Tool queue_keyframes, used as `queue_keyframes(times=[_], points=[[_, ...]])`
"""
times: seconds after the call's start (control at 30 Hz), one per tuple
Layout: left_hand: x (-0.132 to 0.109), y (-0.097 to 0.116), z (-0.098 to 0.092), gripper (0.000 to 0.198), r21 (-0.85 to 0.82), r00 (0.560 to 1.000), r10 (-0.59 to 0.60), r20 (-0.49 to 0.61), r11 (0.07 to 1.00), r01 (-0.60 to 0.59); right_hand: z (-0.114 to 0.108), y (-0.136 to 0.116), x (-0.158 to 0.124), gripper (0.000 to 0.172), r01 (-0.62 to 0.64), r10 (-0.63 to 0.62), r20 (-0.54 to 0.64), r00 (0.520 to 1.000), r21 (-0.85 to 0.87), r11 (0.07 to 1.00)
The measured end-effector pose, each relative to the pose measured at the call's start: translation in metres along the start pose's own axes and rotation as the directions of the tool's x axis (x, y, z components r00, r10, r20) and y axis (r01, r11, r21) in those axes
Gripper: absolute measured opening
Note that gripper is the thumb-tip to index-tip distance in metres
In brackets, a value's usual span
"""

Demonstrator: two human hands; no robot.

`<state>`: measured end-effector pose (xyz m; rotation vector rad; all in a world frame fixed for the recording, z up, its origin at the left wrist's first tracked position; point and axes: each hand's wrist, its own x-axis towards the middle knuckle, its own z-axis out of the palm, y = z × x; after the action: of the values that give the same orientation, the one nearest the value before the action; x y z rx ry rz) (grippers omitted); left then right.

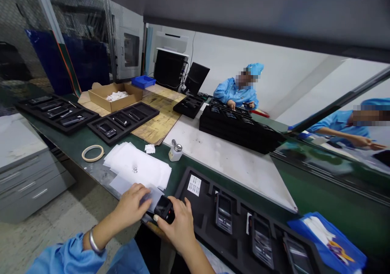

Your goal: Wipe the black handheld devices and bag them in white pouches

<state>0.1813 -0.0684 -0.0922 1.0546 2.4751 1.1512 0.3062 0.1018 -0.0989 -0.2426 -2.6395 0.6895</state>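
My left hand (132,204) pinches a translucent plastic bag (152,197) at the table's near edge. A black handheld device (164,208) lies partly inside the bag's mouth, its other end sticking out to the right. Fingers of my right hand (179,223) are wrapped round that exposed end. Just beyond is a stack of white bags (138,164). To the right, a black foam tray (210,225) holds several similar devices, one of them a keypad device (224,212), and a sheet of printed labels (194,185).
Beyond stand a tape roll (92,153), a dispenser bottle (175,151), further black trays (123,121) and a cardboard box (115,96). A blue bin (329,241) sits at the right. Two people in blue work across the table, near stacked black trays (237,130).
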Motion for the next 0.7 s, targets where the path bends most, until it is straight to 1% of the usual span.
queue_keyframes(times=[0.07,0.1,0.17,0.23,0.33,0.47,0.6,0.7], points=[[-0.005,0.02,0.002,0.022,0.222,0.999,-0.052,0.007,0.974,0.049,0.0,-0.001,-0.001,0.047,0.009,-0.009,0.002,1.0,0.002,1.0],[-0.005,0.029,0.003,0.021,0.284,0.997,-0.077,0.021,0.956,0.068,0.0,-0.002,-0.001,0.046,0.013,-0.013,-0.001,1.0,0.0,1.0],[-0.003,0.043,0.004,0.02,0.353,0.99,-0.117,0.076,0.932,0.083,0.001,-0.003,-0.001,0.044,0.025,-0.025,-0.017,1.0,-0.006,1.0],[0.003,0.05,0.004,0.019,0.382,0.981,-0.148,0.126,0.92,0.09,0.001,-0.003,-0.002,0.044,0.039,-0.039,-0.036,0.999,-0.011,0.999],[0.013,0.052,0.001,0.013,0.397,0.973,-0.169,0.155,0.913,0.095,0.002,-0.003,-0.003,0.048,0.07,-0.071,-0.046,0.996,-0.022,0.997],[0.022,0.045,-0.001,0.01,0.374,0.97,-0.169,0.175,0.923,0.093,0.003,-0.001,-0.003,0.049,0.084,-0.087,-0.053,0.995,-0.05,0.995],[0.024,0.037,-0.007,0.013,0.279,0.967,-0.133,0.218,0.958,0.069,0.002,-0.002,-0.002,0.048,0.065,-0.067,-0.032,0.997,-0.058,0.996],[0.023,0.035,-0.012,0.014,0.196,0.963,-0.098,0.25,0.979,0.048,0.0,-0.005,0.0,0.048,0.057,-0.058,-0.014,0.998,-0.059,0.997]])
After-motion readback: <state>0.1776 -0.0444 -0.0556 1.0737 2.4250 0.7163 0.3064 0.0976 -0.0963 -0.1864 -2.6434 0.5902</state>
